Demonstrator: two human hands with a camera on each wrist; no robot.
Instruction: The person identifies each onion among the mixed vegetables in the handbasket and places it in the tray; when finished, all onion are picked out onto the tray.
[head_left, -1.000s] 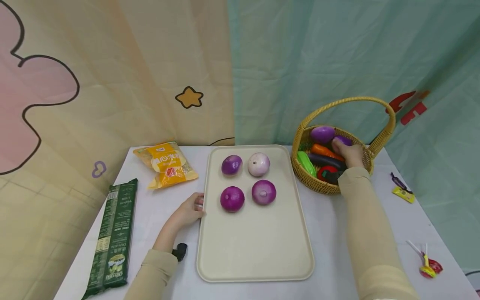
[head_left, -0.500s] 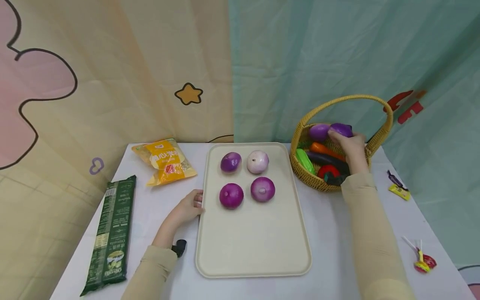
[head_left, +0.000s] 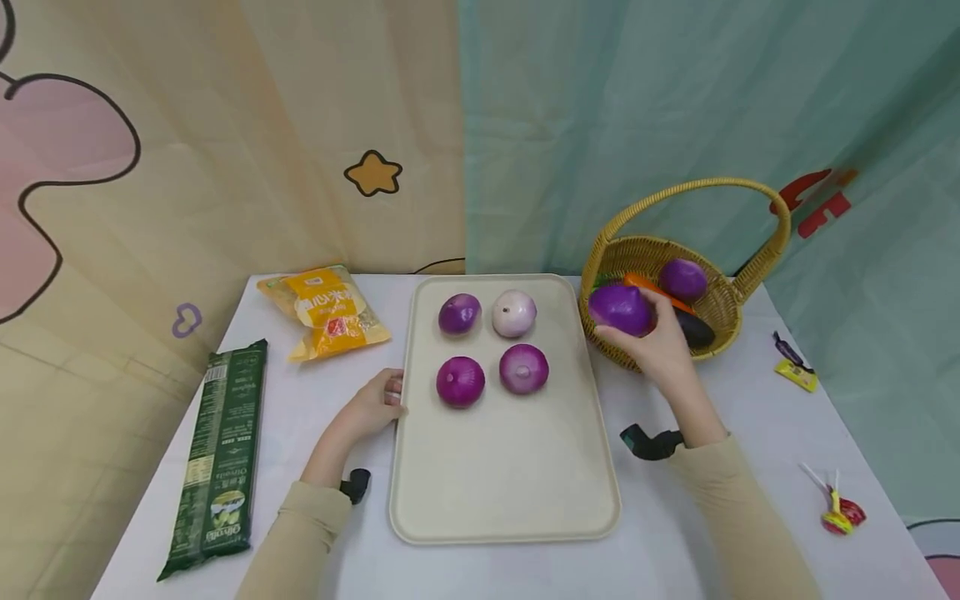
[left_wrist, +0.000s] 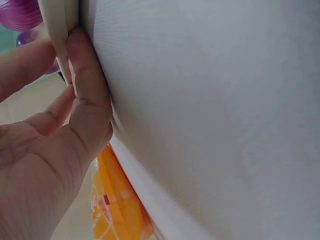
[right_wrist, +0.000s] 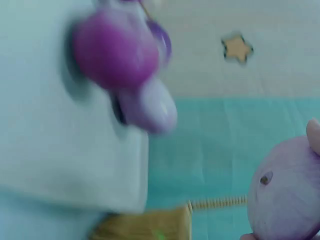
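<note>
My right hand (head_left: 666,350) holds a purple onion (head_left: 620,309) between thumb and fingers, above the near left part of the wicker basket (head_left: 726,312). In the right wrist view the held onion (right_wrist: 282,192) shows its root spot, and only fingertips appear at the frame's edge. My left hand (head_left: 372,403) grips the left edge of the beige tray (head_left: 506,475). The left wrist view shows the thumb above the tray rim (left_wrist: 54,22) and a finger beneath it. On the tray's far half, several purple onions (head_left: 461,382) lie in two rows.
Inside the basket are another purple onion (head_left: 683,279), an orange carrot-like vegetable (head_left: 652,287) and a dark eggplant (head_left: 695,330). A yellow snack bag (head_left: 330,312) and a green spaghetti packet (head_left: 217,458) lie left. Lollipops (head_left: 840,512) and wrapped candy (head_left: 795,373) lie right.
My right hand has lifted the onion from the basket's far side and brought it left and nearer. The other basket onion now lies farther right. My left hand keeps its place on the tray.
</note>
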